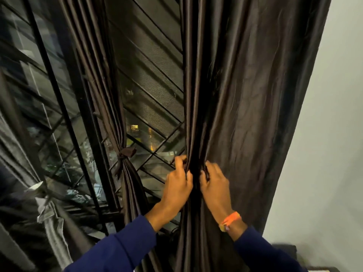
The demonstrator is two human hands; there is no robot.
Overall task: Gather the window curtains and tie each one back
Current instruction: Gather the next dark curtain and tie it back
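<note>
Satiny dark curtain [245, 95], vertical pleats pinched by both hands [196, 183].

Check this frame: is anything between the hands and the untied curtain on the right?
Nothing visible. The left hand and right hand both already grip folds of the right curtain at its inner edge. The middle curtain, already tied, hangs apart to the left.

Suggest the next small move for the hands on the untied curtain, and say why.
Probably sweep the right hand rightward to pull more loose fabric into the bunch. Both hands pinch only the inner folds of the dark brown satin curtain on the right; the left hand holds its edge, and most of the panel hangs spread. The dark brown curtain beside it is already tied.
</note>
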